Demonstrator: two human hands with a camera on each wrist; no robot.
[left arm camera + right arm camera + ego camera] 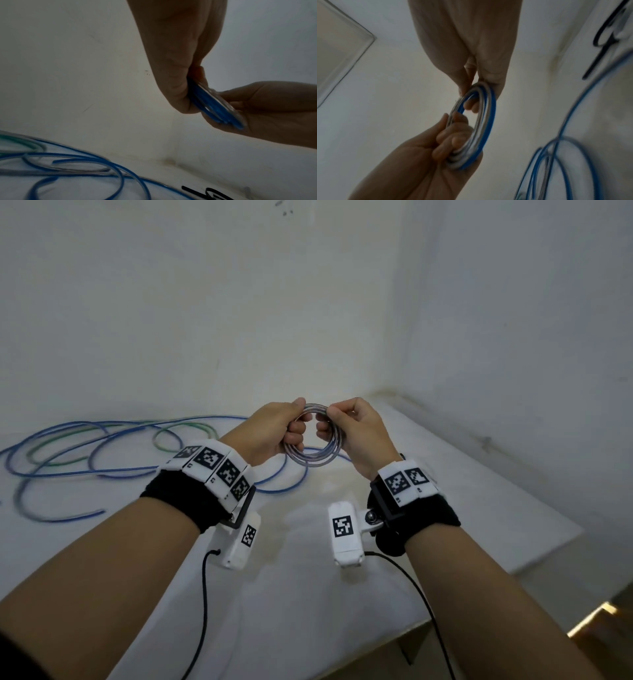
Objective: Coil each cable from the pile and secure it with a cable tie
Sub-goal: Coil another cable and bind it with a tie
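A small coil of blue and clear cable [313, 455] hangs in the air above the white table [462, 501], held between both hands. My left hand [298, 417] grips its left side, thumb on top and fingers curled through the ring. My right hand [327, 419] pinches the top right of the ring, its lower fingers curled inside. The left wrist view shows the coil [216, 106] edge-on between the left hand [192, 93] and the right hand [240, 105]. In the right wrist view the coil [486, 121] spans from the right hand [479, 86] to the left hand [452, 135].
A loose pile of blue and green cables [102, 446] sprawls over the table's left half, reaching under the hands. Black cable ties [604, 40] lie on the table near the blue cables [556, 155]. Walls close the back and right; the table's right edge [548, 556] drops off.
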